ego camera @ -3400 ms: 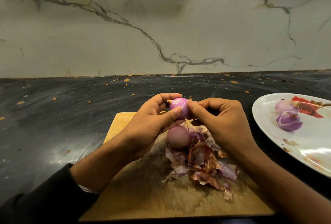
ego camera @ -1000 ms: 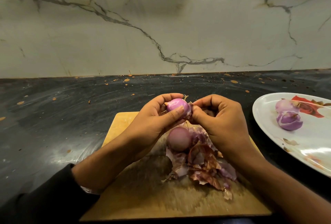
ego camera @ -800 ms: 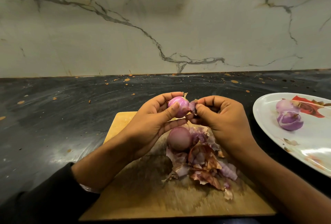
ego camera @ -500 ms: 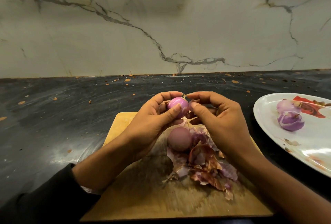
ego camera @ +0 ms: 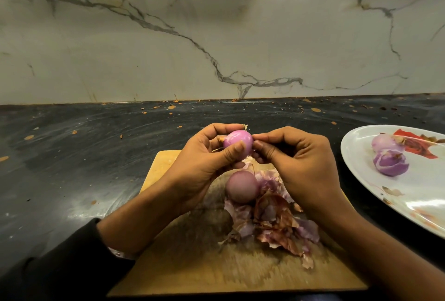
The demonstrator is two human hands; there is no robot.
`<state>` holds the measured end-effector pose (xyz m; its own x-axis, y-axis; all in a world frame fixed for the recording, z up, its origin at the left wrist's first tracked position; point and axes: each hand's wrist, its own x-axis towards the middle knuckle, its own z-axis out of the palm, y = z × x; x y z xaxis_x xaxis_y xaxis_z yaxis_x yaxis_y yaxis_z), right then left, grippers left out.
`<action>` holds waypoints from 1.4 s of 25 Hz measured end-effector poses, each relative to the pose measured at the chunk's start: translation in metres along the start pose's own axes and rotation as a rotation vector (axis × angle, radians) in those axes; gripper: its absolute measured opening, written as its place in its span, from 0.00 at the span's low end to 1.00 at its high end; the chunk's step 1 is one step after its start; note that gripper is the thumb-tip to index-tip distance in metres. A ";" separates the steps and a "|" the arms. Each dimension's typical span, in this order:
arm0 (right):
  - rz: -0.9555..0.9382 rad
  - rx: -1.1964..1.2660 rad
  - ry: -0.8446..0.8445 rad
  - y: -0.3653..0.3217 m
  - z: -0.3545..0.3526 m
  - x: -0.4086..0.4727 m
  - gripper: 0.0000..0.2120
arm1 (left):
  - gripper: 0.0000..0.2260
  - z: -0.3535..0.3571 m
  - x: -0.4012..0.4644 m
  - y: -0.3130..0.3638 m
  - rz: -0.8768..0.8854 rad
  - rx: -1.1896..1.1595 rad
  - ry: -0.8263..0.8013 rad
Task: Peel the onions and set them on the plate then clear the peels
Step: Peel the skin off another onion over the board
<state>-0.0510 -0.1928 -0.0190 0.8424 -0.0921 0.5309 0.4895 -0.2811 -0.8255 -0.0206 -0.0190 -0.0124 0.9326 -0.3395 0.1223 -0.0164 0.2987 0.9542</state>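
**Peeling the third onion: slips and blind spots**

Holding the glossy pink onion above the cutting board, my left hand keeps its grip wrapped round it, thumb across the front. My right hand pinches at the onion's right end, where I judge the last skin sits.

What worries me: the bare surface looks slick, so a hard tug could squirt it out of the grip onto the dark tabletop. Tearing too deep would strip good flesh. An onion still in its skin rests on the board against the peel pile, round enough to roll if bumped.

Two peeled onions lie on the white plate, whose right side is cut off. I cannot see what my right fingertips actually hold; the onion's far side is hidden, and the near board is blurred.
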 end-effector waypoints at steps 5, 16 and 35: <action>0.087 0.035 0.022 -0.002 -0.001 0.000 0.05 | 0.20 0.003 -0.001 0.001 -0.025 -0.006 -0.018; 0.204 -0.123 -0.084 0.003 -0.004 0.003 0.13 | 0.22 0.001 0.002 0.000 -0.046 -0.148 -0.003; -0.099 -0.529 -0.173 0.001 0.003 -0.002 0.05 | 0.20 -0.002 0.000 -0.003 0.004 0.153 0.058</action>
<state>-0.0510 -0.1904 -0.0217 0.8445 0.1042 0.5252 0.4260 -0.7250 -0.5411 -0.0201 -0.0180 -0.0156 0.9517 -0.2849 0.1148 -0.0710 0.1597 0.9846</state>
